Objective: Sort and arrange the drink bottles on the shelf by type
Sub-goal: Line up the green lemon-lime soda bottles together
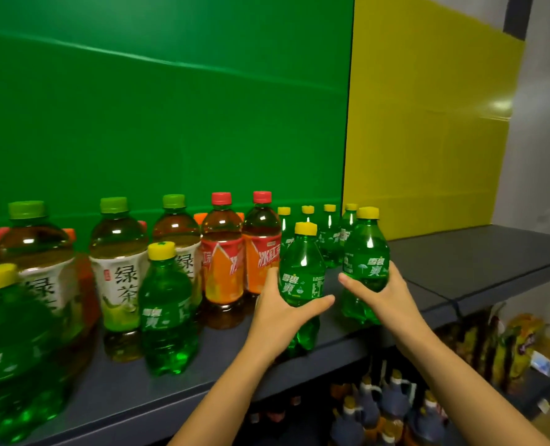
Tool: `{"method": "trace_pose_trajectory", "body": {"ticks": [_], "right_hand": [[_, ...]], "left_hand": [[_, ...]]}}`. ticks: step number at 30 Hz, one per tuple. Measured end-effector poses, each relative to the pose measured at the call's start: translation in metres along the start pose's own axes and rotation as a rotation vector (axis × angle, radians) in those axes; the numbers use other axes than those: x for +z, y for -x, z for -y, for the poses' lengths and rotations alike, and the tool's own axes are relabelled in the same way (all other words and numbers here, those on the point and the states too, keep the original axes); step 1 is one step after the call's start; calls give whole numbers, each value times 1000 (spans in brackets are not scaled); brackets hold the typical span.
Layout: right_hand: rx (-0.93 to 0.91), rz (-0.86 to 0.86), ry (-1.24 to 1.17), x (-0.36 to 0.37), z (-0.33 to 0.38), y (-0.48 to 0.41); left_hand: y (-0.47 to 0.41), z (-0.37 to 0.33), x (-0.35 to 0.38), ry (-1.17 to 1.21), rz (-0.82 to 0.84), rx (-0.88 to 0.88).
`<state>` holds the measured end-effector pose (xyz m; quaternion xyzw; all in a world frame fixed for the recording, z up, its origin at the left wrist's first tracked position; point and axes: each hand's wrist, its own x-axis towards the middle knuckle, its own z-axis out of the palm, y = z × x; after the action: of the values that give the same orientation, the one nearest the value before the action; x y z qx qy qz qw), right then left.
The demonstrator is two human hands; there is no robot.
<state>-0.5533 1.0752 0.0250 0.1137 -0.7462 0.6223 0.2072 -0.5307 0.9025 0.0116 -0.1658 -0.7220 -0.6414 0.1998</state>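
Fingers (pixel 318 302) of the left hand (pixel 280 312) curl round one soda bottle (pixel 301 278) near the front edge of the shelf (pixel 460 265). The right hand (pixel 381 292) grips a second soda bottle (pixel 365 262) just beside it. A careless slide could tip either off the edge, or knock over the red-capped tea bottles (pixel 223 262). Labels read 雪碧 爽, 冰红茶, and 绿茶 on the green-capped tea bottles (pixel 119 278).

A shop: a grey shelf (pixel 460 262) carries rows of labelled drink bottles (pixel 119 268), with handled jugs (pixel 392 397) and snack packets (pixel 521 342) stocked below.
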Motion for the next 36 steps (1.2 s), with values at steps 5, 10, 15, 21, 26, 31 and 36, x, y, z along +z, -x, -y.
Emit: {"method": "trace_pose_trajectory", "body": {"ticks": [5, 10, 15, 21, 26, 31, 36], "right_hand": [[-47, 148, -27, -12, -19, -61], [-39, 341, -94, -15, -41, -104], [4, 473, -146, -12, -68, -128], [55, 556, -181, -2, -91, -142], [43, 596, -115, 5, -97, -141], [-48, 582, 33, 9, -106, -136], [-130, 568, 131, 4, -112, -137]], "left_hand": [[-34, 15, 35, -55, -124, -29], [-65, 31, 58, -129, -246, -105], [-88, 48, 69, -116, -401, -185], [-109, 64, 67, -204, -496, -212], [-115, 71, 66, -273, -514, -202], [-113, 74, 65, -292, -490, -260], [-102, 76, 60, -387, -422, -299]]}}
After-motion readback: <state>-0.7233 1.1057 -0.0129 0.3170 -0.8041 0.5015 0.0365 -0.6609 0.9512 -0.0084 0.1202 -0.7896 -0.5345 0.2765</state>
